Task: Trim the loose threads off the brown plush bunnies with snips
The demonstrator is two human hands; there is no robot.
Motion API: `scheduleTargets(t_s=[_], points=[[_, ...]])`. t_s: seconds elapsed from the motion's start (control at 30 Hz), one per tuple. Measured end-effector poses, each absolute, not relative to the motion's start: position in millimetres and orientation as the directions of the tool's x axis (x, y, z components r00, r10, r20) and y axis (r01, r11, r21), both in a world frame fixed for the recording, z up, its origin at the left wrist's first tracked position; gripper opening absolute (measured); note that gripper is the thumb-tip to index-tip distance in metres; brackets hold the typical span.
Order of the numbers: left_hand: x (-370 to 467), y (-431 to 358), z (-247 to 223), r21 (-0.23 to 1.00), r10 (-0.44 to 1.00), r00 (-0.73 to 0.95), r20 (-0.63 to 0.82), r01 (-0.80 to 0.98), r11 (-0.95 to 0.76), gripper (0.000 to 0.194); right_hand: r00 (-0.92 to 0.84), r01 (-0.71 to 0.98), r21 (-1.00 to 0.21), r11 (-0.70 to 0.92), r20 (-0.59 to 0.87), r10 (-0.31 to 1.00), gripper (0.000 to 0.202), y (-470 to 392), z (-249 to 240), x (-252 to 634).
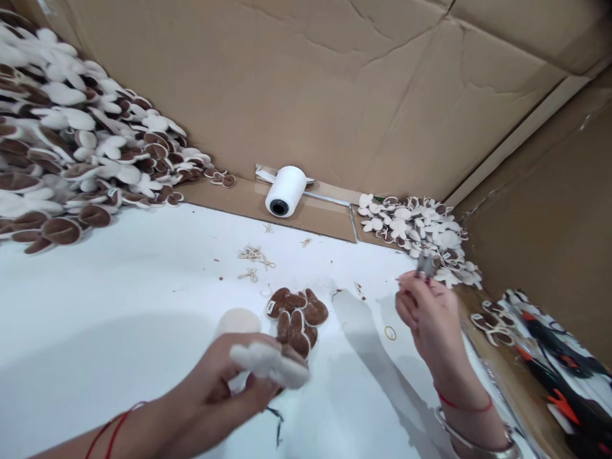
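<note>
My left hand [224,389] pinches a plush bunny-shaped piece [272,364], white on the side toward me with some brown at its edge. It is held above the white table, its outline slightly blurred. To the right, my right hand [425,306] is raised with fingers closed around a small grey metal-looking piece [424,264], too blurred to name. Just beyond my left hand lie several brown plush bunny pieces [297,331] with white edges, one carrying a small white label [271,308]. A pale round thing [238,322] shows partly behind my left hand.
A big heap of brown and white bunny pieces [62,127] fills the left. A smaller heap [421,226] lies at the back right. A white thread cone [285,191] rests by the cardboard wall [287,83]. Cord loops [253,255], a yellow ring [390,333] and orange-black tools [549,363] lie around.
</note>
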State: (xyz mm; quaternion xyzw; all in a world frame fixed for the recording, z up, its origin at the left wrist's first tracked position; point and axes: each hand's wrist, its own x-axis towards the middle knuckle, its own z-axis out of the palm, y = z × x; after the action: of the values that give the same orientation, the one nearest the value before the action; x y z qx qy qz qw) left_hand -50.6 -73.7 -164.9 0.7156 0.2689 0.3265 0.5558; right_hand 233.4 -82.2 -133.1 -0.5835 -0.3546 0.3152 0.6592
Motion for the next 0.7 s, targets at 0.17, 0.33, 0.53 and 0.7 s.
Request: scheduleTargets(t_s=[0.17, 0.33, 0.53, 0.7], points=[[-44, -71, -168, 0.732, 0.403, 0.811, 0.424, -0.044, -0.68, 0.03, 0.435, 0.123, -0.98, -0.155, -0.087, 0.896, 0.022, -77, -152, 228], [-47, -65, -188, 0.621, 0.323, 0.822, 0.469, -0.046, -0.783, 0.017, 0.431, 0.306, -0.912, -0.272, -0.122, 0.894, 0.023, -74, -167, 238], [-49, -67, -199, 0.52, 0.287, 0.809, 0.512, -0.026, -0.854, 0.018, 0.374, 0.461, -0.832, -0.309, -0.134, 0.918, 0.027, -70, -181, 248], [-49, -66, -202, 0.509, 0.292, 0.82, 0.492, 0.001, -0.861, 0.015, 0.329, 0.54, -0.765, -0.353, -0.194, 0.924, 0.027, -68, -182, 247]])
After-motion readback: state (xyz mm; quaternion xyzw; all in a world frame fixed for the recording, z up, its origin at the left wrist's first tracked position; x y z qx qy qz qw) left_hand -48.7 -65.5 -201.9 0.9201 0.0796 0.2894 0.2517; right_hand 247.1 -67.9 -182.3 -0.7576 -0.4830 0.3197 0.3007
